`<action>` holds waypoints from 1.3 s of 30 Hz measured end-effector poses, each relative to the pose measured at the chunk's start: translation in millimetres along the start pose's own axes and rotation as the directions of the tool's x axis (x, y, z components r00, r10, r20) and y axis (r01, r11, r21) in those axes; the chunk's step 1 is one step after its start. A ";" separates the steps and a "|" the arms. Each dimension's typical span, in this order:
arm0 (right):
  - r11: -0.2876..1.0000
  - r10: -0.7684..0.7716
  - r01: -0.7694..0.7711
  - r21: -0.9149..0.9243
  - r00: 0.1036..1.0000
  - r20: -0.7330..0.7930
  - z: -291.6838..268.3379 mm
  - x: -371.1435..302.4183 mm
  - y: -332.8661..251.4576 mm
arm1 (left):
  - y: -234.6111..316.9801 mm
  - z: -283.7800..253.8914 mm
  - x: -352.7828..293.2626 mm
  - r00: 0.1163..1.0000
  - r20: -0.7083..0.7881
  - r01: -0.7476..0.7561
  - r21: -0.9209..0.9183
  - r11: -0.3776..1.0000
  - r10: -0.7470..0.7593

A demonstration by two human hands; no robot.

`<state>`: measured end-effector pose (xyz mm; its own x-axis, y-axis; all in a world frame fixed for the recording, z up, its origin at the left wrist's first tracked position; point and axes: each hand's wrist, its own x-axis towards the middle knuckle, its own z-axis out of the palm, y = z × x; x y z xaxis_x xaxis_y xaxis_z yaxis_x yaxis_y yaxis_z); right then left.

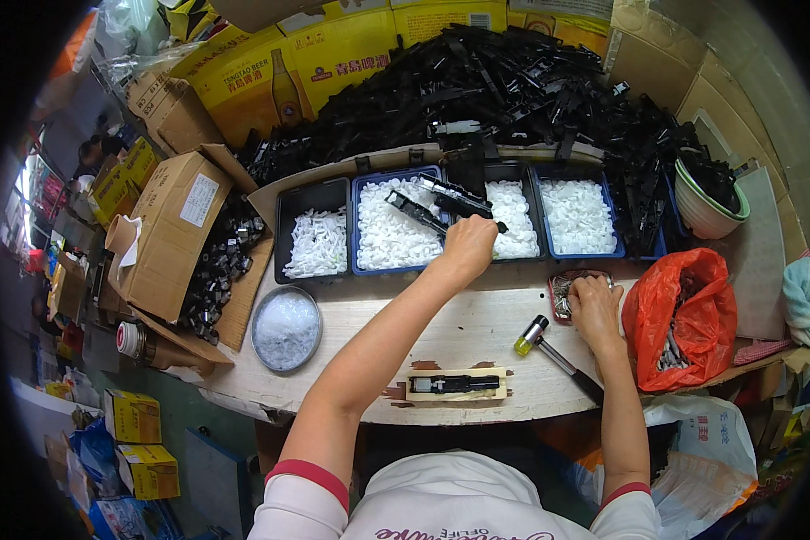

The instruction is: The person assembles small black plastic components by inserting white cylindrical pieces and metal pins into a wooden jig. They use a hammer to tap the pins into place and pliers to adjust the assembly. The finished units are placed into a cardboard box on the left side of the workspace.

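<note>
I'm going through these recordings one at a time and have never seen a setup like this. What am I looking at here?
There is no robot: a person works with two bare hands. The single picture comes from a wide fisheye camera on the person's head, looking down, so straight edges bend near the rim.

On the table stand trays of white pieces, a round bowl, a hammer and a wooden block with a black part in it. A red bag sits at the right; black parts are heaped behind.

The left hand appears to hold long black pieces above the trays. The right hand is at a small dish; its grasp is unclear.
</note>
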<state>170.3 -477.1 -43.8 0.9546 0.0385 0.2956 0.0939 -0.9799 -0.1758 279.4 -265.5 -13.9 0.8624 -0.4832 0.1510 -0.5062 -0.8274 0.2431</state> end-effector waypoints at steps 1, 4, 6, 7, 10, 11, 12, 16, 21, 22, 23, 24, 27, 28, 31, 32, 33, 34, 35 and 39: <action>0.999 0.007 -0.006 0.033 0.999 -0.034 -0.7 0.0 -0.7 | -4.4 -0.3 -1.3 0.998 -0.059 -0.009 -0.076 0.997 0.004; 0.991 0.059 -0.052 0.125 0.997 -0.054 -8.9 1.2 -0.9 | -17.7 -4.4 -3.0 0.965 -0.260 -0.107 -0.340 0.934 0.016; 0.981 0.109 -0.102 0.164 0.993 -0.033 -12.2 0.8 3.4 | -6.8 -31.6 -13.1 0.960 0.113 0.232 -0.834 0.501 -0.256; 0.977 0.131 -0.126 0.172 0.991 -0.023 -12.5 0.1 6.0 | -8.3 -36.3 -19.9 0.937 0.200 0.285 -0.912 0.294 -0.286; 0.754 0.194 -0.214 0.621 0.976 0.101 -15.1 -1.0 -1.7 | -15.8 -35.2 -48.2 0.955 0.173 0.180 -0.984 0.009 -0.241; 0.569 0.193 -0.251 0.783 0.966 0.169 -16.3 -4.1 -8.2 | -14.4 -34.5 -61.8 0.959 0.154 0.145 -0.988 -0.057 -0.239; 0.420 0.159 -0.280 0.864 0.959 0.233 -22.3 -8.4 -21.2 | -10.7 -33.6 -76.3 0.961 0.140 0.113 -0.986 -0.124 -0.237; -0.021 -0.009 -0.392 0.920 0.920 0.392 -36.5 -28.4 -83.9 | 8.6 -20.5 -134.8 0.968 0.097 0.022 -0.952 -0.305 -0.233; -0.199 -0.181 -0.517 0.833 0.854 0.487 -27.8 -40.5 -125.0 | 13.9 -2.4 -185.9 0.983 0.110 0.017 -0.848 -0.529 -0.144; -0.212 -0.204 -0.535 0.818 0.843 0.499 -25.4 -41.5 -128.3 | 13.9 -1.6 -191.7 0.983 0.111 0.016 -0.847 -0.531 -0.146; -0.219 -0.226 -0.550 0.806 0.832 0.506 -24.5 -41.4 -131.1 | 13.8 -1.4 -195.2 0.984 0.105 0.011 -0.846 -0.534 -0.146; -0.206 -0.230 -0.550 0.809 0.831 0.506 -24.0 -42.0 -134.2 | 13.4 -1.4 -197.6 0.983 0.097 0.001 -0.853 -0.522 -0.158; -0.158 -0.233 -0.561 0.812 0.821 0.521 -30.2 -41.5 -141.9 | 11.2 0.9 -202.5 0.981 0.062 -0.028 -0.895 -0.446 -0.185; -0.143 -0.258 -0.569 0.810 0.811 0.524 -29.9 -40.7 -141.6 | 10.8 0.0 -203.0 0.981 0.048 -0.038 -0.903 -0.428 -0.188; -0.068 -0.334 -0.603 0.795 0.765 0.552 -31.4 -36.9 -137.9 | 12.2 -4.0 -204.8 0.981 -0.004 -0.071 -0.938 -0.340 -0.196; -0.025 -0.361 -0.621 0.783 0.736 0.573 -33.6 -34.5 -137.5 | 12.3 -4.1 -206.0 0.980 -0.029 -0.085 -0.955 -0.285 -0.198; 0.020 -0.386 -0.637 0.770 0.706 0.594 -35.0 -33.5 -137.6 | 12.3 -4.3 -207.0 0.979 -0.054 -0.100 -0.968 -0.229 -0.198; 0.130 -0.350 -0.546 0.827 0.756 0.554 -35.0 -34.8 -138.9 | 11.9 -4.9 -208.0 0.978 -0.057 -0.094 -0.979 -0.183 -0.199; 0.241 -0.323 -0.448 0.861 0.800 0.506 -34.2 -37.5 -141.5 | 10.9 -5.5 -210.0 0.978 -0.058 -0.087 -0.987 -0.136 -0.203; 0.608 -0.395 0.209 0.766 0.916 0.064 -26.7 -46.2 -144.9 | 11.2 -7.7 -212.4 0.966 -0.141 -0.106 -0.981 0.164 -0.218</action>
<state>105.1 -342.2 -6.9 0.8556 0.4353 0.2802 0.4730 -0.4375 -0.7648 90.5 -170.0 -35.8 0.9422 -0.2457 0.2279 -0.1820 0.1958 0.9636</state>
